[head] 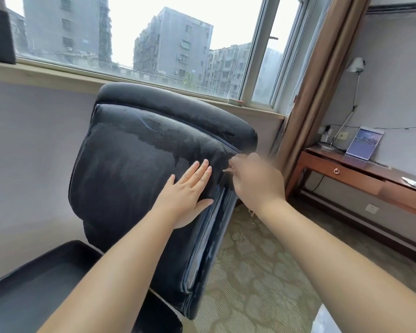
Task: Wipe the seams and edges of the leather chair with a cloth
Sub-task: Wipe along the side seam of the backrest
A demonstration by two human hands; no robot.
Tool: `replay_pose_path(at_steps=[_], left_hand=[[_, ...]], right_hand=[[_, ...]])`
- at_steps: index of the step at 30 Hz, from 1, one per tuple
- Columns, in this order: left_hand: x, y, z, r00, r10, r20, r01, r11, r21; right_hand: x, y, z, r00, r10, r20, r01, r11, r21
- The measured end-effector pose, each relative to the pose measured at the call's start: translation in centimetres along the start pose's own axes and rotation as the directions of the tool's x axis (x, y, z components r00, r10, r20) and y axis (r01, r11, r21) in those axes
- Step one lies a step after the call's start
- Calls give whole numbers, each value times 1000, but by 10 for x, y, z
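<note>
- Currently, black leather chair (139, 164) sits centre frame, its backrest facing the camera, tilted back toward the window (135, 37).
- Left hand (187, 191) lies flat on the backrest near its right edge; fingers straight and close together, thumb spread out to the side. Holds nothing.
- Right hand (255, 179) is at the backrest's upper right corner, at the piped seam. Its fingers curl forward at the edge; they are blurred, so cannot tell whether they pinch anything.
- No cloth can be made out; only a small ragged pale bit shows at the right fingertips, too blurred to identify.
- Backrest surface looks patchy: streaked and darker across the top band, duller lower down.
- Seat (34, 284) shows lower left, dark with a raised rim.
- Wooden desk (360, 174) stands at right against the wall, with one ring-pull drawer, a lamp (356, 66) and a blue card (364, 143) upright on it.
- Brown curtain (322, 75) hangs between window and desk.
- Patterned carpet (257, 272) covers the floor.
</note>
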State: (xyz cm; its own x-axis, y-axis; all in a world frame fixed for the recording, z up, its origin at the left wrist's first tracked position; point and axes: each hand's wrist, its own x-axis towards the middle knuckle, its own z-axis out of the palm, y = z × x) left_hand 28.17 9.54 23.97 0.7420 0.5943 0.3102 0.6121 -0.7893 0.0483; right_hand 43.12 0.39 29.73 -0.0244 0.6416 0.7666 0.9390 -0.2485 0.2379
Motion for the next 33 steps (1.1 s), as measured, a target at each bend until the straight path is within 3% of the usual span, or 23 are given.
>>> replay_pose_path(at_steps=[4, 8, 11, 14, 20, 26, 33], left_hand=[[-1, 0, -1, 999, 14, 44, -16, 999, 42], [-3, -2, -4, 995, 28, 92, -36, 995, 92], [-3, -2, -6, 994, 21, 111, -36, 990, 136], [-2, -1, -5, 993, 8, 118, -32, 980, 197], [-5, -1, -1, 996, 15, 83, -34, 970, 241], [-7, -1, -1, 996, 11, 86, -30, 976, 215], [-8, 0, 2, 998, 13, 57, -25, 974, 224]], right_hand=[[-33, -17, 17, 989, -132, 70, 136, 989, -54], [-13, -9, 11, 995, -94, 13, 95, 988, -125], [5, -2, 7, 998, -15, -57, 10, 997, -80], [-9, -8, 12, 997, -58, -47, 58, 998, -1], [-38, -14, 24, 982, -190, 11, 190, 981, -34], [-6, -3, 12, 992, -82, -94, 80, 997, -23], [-39, -10, 29, 943, -332, 12, 331, 939, -90]])
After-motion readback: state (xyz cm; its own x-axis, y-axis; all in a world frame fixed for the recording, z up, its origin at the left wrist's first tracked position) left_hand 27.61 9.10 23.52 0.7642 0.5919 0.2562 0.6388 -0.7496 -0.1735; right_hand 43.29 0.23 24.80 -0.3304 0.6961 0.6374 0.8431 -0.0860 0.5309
